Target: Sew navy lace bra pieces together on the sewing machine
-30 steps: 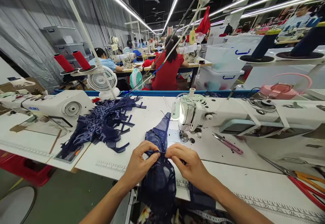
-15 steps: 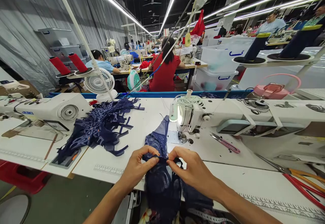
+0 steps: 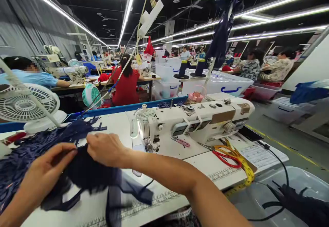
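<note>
A navy bra (image 3: 86,172) hangs blurred between my hands above the left part of the table, its straps dangling toward the front edge. My left hand (image 3: 50,167) pinches its upper edge between thumb and forefinger. Just to the right, my right hand (image 3: 105,148) is closed on the same edge, its fingertips partly hidden. Behind and left of them lies a pile of navy lace pieces (image 3: 28,155) with loose straps. The white sewing machine (image 3: 164,127) stands to the right of my hands, its needle area uncovered.
Pink-handled snips (image 3: 183,142) lie under the machine arm. Red-and-orange-handled scissors (image 3: 226,158) and a yellow tape measure (image 3: 246,170) are at the table's right. A clear bin (image 3: 303,175) with navy pieces stands beside it. A white fan (image 3: 28,102) rises behind the pile; co-workers sit beyond.
Both hands have carried the bra up and left, away from the front of the machine toward the navy pile. My view has swung to the right.
</note>
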### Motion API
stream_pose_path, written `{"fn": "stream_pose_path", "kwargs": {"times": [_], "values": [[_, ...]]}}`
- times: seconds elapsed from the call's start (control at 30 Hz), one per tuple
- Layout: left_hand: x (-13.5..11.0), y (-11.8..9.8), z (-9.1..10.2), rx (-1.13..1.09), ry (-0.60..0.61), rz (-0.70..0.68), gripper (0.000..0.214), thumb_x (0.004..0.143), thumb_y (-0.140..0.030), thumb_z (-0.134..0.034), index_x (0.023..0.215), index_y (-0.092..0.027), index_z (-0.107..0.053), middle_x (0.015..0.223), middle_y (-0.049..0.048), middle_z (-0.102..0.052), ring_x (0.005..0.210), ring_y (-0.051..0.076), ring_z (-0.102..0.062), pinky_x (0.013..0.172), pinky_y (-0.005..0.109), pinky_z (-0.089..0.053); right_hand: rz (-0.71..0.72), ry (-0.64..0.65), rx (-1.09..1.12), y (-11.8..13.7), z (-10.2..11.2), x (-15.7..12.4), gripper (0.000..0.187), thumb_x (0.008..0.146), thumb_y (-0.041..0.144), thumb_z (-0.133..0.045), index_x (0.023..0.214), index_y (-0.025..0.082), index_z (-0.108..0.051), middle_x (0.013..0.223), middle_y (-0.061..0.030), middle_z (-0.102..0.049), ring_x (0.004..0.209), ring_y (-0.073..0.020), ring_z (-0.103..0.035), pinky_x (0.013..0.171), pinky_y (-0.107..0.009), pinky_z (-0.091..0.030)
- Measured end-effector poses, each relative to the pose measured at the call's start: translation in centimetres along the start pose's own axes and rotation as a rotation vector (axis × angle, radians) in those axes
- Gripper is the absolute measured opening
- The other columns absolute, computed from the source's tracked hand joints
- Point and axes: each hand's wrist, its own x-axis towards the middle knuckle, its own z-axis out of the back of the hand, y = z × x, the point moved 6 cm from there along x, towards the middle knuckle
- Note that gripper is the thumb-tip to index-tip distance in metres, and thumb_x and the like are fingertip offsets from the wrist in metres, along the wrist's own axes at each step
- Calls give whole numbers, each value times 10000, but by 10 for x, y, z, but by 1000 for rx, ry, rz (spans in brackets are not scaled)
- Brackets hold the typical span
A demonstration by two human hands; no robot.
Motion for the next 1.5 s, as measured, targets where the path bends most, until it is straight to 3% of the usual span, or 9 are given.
{"fn": "stream_pose_path", "kwargs": {"times": [0.1,0.2,0.37,0.5,0.6,0.73,0.87,1.07,1.5], "values": [[12,-47,15,389,-203,-521,142,913,-323,-527,904,-248,-648,885,10,-660,809,191,-618,766,312,-480,52,-257,-18,-5,11,22,168,986,239,-390,1098,198,-508,998,-4,-642,827,-140,-612,571,-237,-387],[-35,-60,-31,624,-171,-850,177,885,-85,-514,957,-204,-622,869,31,-661,737,171,-582,680,297,-444,244,-244,-137,-18,-8,-20,166,963,128,-397,1012,176,-549,895,-12,-634,759,-124,-570,530,-239,-327],[-108,-39,-149,487,68,-756,252,851,2,-388,809,-155,-580,688,32,-568,596,154,-486,582,293,-366,481,-145,-128,-64,-49,-121,204,935,92,-444,792,166,-570,681,-14,-584,603,-130,-484,507,-277,-282],[-108,-41,-192,444,219,-683,213,767,15,-433,697,-166,-519,686,36,-535,614,163,-485,565,293,-372,465,-78,-131,-87,-49,-147,203,950,76,-437,836,150,-587,736,-36,-599,695,-140,-526,563,-262,-339],[-95,-47,-190,371,413,-813,167,824,-36,-479,742,-162,-552,811,48,-594,800,183,-561,805,370,-474,411,-34,-109,-96,-44,-151,186,947,83,-441,899,160,-604,823,-43,-622,766,-147,-549,609,-249,-399],[-84,-38,-175,209,608,-795,127,907,-126,-519,944,-198,-617,1112,61,-628,1172,196,-522,1138,519,-270,239,47,-12,-111,-39,-167,425,862,-24,-389,1167,199,-582,1022,-70,-633,896,-163,-579,688,-256,-479],[-78,-24,-183,137,656,-663,195,931,-152,-512,1079,-218,-620,1237,87,-583,1255,207,-476,1151,555,-230,166,-27,69,-125,-29,-188,447,841,-23,-384,1180,174,-597,1034,-98,-644,876,-177,-617,666,-269,-517],[-54,-19,-216,65,643,-633,173,935,-197,-527,1057,-200,-650,1253,119,-562,1212,225,-503,1033,434,-419,10,-201,120,-150,-21,-194,341,895,45,-436,1104,203,-654,955,-76,-695,881,-188,-647,750,-307,-561],[-29,-25,-236,41,717,-671,263,981,-275,-437,1039,-216,-687,984,88,-625,984,207,-567,956,371,-456,-87,-179,158,-160,-23,-193,349,854,52,-443,950,225,-731,888,-57,-702,798,-167,-652,676,-283,-563]]}}
